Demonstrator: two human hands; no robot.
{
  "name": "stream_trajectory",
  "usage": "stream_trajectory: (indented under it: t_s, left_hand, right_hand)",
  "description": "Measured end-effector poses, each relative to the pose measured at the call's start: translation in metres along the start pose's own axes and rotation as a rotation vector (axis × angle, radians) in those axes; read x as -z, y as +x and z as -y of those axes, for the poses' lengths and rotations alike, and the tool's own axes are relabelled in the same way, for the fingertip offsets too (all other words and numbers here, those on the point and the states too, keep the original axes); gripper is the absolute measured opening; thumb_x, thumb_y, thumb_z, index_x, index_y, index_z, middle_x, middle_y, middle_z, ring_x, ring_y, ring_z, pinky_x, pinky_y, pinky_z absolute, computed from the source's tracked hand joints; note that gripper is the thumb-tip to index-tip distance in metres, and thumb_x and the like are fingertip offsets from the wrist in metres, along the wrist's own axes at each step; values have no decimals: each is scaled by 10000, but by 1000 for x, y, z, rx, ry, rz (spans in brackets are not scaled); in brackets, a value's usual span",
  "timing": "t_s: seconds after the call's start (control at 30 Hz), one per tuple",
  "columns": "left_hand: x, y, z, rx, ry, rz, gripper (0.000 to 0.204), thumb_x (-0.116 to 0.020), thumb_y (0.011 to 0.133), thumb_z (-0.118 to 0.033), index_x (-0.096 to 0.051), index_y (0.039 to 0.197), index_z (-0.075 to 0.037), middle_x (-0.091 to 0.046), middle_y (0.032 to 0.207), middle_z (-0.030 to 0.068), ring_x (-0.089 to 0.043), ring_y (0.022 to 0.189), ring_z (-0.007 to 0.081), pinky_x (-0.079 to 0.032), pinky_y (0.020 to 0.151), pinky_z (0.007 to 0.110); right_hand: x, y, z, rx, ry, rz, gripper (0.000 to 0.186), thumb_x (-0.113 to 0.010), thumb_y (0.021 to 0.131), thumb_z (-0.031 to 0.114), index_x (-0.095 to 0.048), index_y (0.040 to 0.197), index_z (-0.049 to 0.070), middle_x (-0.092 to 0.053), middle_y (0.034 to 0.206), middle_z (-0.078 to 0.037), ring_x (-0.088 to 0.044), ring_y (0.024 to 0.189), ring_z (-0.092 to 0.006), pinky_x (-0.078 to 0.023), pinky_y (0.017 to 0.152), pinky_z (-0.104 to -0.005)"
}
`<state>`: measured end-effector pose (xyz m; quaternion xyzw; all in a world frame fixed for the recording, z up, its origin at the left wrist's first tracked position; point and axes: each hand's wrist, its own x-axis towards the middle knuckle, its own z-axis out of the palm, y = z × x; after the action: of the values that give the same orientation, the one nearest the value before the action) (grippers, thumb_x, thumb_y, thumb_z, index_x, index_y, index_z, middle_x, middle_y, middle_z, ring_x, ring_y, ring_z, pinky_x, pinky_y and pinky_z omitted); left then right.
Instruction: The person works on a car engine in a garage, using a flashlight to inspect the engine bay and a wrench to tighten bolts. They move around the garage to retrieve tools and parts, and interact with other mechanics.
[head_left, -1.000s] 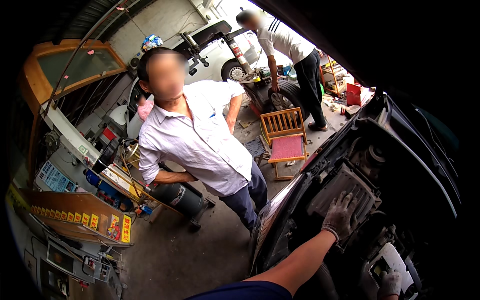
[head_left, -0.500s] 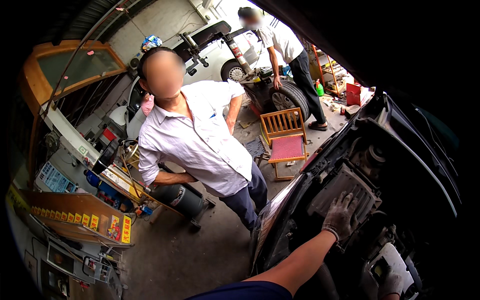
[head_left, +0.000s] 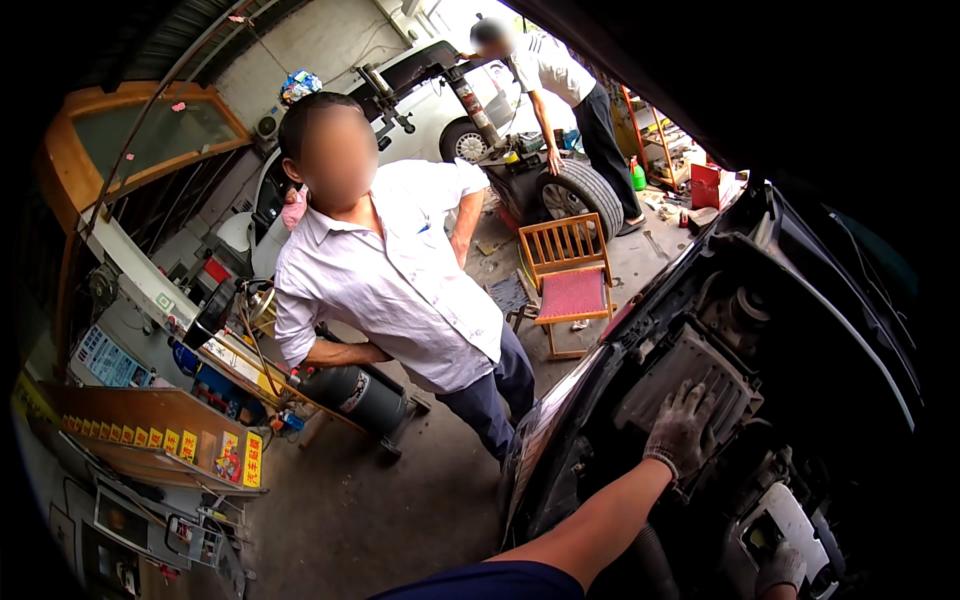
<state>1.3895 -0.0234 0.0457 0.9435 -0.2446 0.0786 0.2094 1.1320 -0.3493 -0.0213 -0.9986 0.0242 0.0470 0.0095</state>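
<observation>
In a thin light glove, my left hand (head_left: 681, 430) lies flat with fingers spread on a grey ribbed engine-bay cover (head_left: 690, 372). Nothing is in its grasp. At the lower right my right hand (head_left: 782, 568), also gloved, is curled at the lower edge of a pale panel with a cutout (head_left: 790, 515). Its fingers are bent together, and whatever lies within them is hidden. Both hands are inside the open engine bay of a car, where deep shadow covers many parts. A round metal part (head_left: 745, 308) sits beyond the ribbed cover.
The raised hood (head_left: 640, 75) hangs overhead. Just left of the car's front stands a person in a white shirt (head_left: 400, 265). Behind are a wooden chair (head_left: 570, 285) and another person (head_left: 560, 75) touching a wheel (head_left: 580, 195). A dark tank (head_left: 355, 392) stands at left.
My left hand stays in place on the ribbed cover, and my right hand shifts only slightly. The person by the wheel bends a little further left; the nearer person's head moves slightly.
</observation>
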Motion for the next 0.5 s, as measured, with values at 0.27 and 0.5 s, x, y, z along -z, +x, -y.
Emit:
stream_trajectory:
  t_s: [0.27, 0.5]
  left_hand:
    - [6, -2, -3, 15, 6, 10, 631, -594, 972, -263, -478, 1545, -25, -426, 1621, 224, -324, 1561, 447, -302, 1261, 604]
    - [8, -2, -4, 25, -5, 39, 637, -601, 971, -266, -476, 1550, -31, -408, 1640, 220, -310, 1569, 448, -279, 1271, 604]
  right_hand:
    - [6, 2, 7, -13, 30, -7, 128, -652, 872, 133, -713, 951, 53, -703, 931, -204, -683, 907, -412, -511, 798, -506]
    - [-1, 1, -2, -89, 15, 37, 182, -703, 868, 202, -709, 988, 65, -708, 919, -197, -691, 897, -420, -527, 781, -516]
